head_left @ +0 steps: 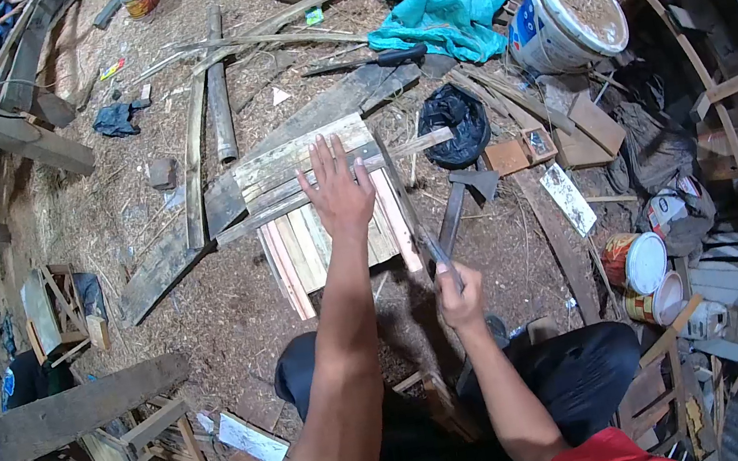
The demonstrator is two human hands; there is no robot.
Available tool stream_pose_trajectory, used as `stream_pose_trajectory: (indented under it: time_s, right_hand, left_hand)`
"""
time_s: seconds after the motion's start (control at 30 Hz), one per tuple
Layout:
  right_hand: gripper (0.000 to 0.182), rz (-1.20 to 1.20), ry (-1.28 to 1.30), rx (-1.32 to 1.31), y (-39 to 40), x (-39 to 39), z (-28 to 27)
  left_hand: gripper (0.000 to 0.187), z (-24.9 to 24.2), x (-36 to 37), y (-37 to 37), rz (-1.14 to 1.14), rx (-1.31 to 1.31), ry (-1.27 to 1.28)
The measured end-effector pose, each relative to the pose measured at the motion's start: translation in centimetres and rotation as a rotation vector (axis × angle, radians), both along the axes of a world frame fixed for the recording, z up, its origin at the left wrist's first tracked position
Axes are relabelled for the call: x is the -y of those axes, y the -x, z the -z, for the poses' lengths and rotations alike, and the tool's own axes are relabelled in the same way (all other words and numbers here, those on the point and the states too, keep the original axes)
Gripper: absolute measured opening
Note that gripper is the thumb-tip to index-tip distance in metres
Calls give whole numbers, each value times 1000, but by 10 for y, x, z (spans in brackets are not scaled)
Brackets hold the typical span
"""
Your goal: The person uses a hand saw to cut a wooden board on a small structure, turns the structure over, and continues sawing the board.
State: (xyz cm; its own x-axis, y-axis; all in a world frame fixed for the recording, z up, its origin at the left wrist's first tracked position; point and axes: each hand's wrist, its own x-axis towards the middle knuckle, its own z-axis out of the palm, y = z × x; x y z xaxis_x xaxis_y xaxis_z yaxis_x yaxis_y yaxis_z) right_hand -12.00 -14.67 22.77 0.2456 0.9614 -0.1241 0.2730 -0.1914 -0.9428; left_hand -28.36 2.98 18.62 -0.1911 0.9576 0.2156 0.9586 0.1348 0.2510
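Note:
A small slatted wooden piece (304, 246) stands on the ground in front of me, with a pale board (281, 162) on its top. My left hand (340, 187) lies flat on that top, fingers spread. A long thin wooden strip (261, 219) runs across it beneath my hand. My right hand (460, 293) is wrapped round the handle end of a saw (407, 200), whose narrow blade reaches up along the right side of the wooden piece. Just right of the saw, a hatchet (465, 196) lies on the ground.
Around lie a black bag (454, 125), a teal sheet (439, 2), a white bucket (567, 16) and paint cans (635, 261). Planks (163, 273) cross the ground on the left. A wooden beam (88, 407) juts in at lower left.

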Motion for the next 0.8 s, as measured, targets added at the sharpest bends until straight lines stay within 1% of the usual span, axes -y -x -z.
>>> stream_pose_trajectory:
  time_s: [0.1, 0.2, 0.27, 0.3, 0.4, 0.5, 0.6, 0.67, 0.7, 0.73, 0.77, 0.8]
  right_hand:
    - [41, -1, -124, -14, 4, -48, 7]
    - [42, -35, -71, -90, -4, -47, 9]
    - [42, -22, -82, -95, -12, 2, 10]
    - [42, -24, -95, -99, -13, 11, 3]
    - [42, -59, -43, -64, -18, 1, -2]
    - [41, -14, -68, 15, -9, -53, -20]
    - [47, -69, -160, -14, -10, -37, -11]
    - [43, -17, -77, -108, -16, 3, 3]
    - [42, 1, -40, -156, -15, 8, -2]
    - [41, -2, -39, -173, -15, 7, -3]
    - [42, -21, -43, -136, -15, 1, 0]
    - [42, -35, -51, -97, -12, -20, -4]
  left_hand:
    - [60, -4, -10, -2, -3, 55, 11]
    - [59, -4, -12, -1, -11, 37, -11]
    - [59, -2, -10, -3, -1, 42, -21]
    - [59, -2, -9, -2, 3, 48, -27]
    - [59, -2, -9, -1, 1, 77, -19]
    - [59, -5, -17, -4, -11, 70, -5]
    - [60, -4, -13, -3, 3, 53, -8]
    - [60, -4, -9, -2, 4, 79, -19]
    - [60, -4, -13, -1, 0, 77, -30]
    - [60, -4, -13, -1, 0, 71, -36]
    - [60, -1, -9, -1, 4, 65, -38]
    - [61, -2, -12, -2, -1, 56, -42]
